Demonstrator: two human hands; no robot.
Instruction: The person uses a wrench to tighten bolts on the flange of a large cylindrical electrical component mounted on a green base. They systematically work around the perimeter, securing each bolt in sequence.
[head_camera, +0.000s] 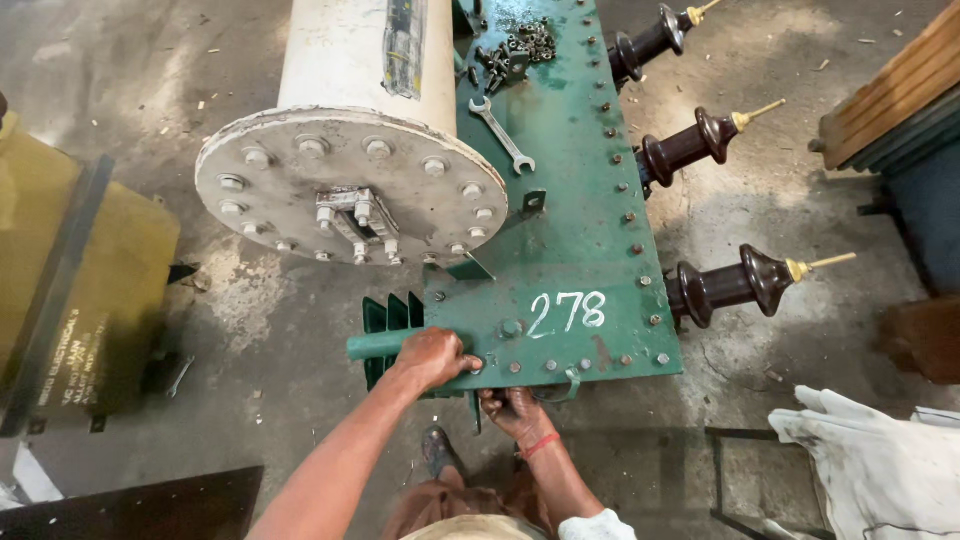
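While the left hand (432, 357) wraps its grip around a green pipe (375, 345) at the green lid's (560, 200) near edge, the right hand (510, 408) pinches a bolt under that edge; a spanner (502, 135) lies on top.

Matt green-painted metal lid (570, 200), glossy brown insulators (735, 283)

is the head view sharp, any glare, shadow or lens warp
Head view: mostly sharp; soft daylight brightens the white cylinder and concrete floor; shadow under the green lid hides much of the right hand; left hand is clear; wide-angle bending at the edges.
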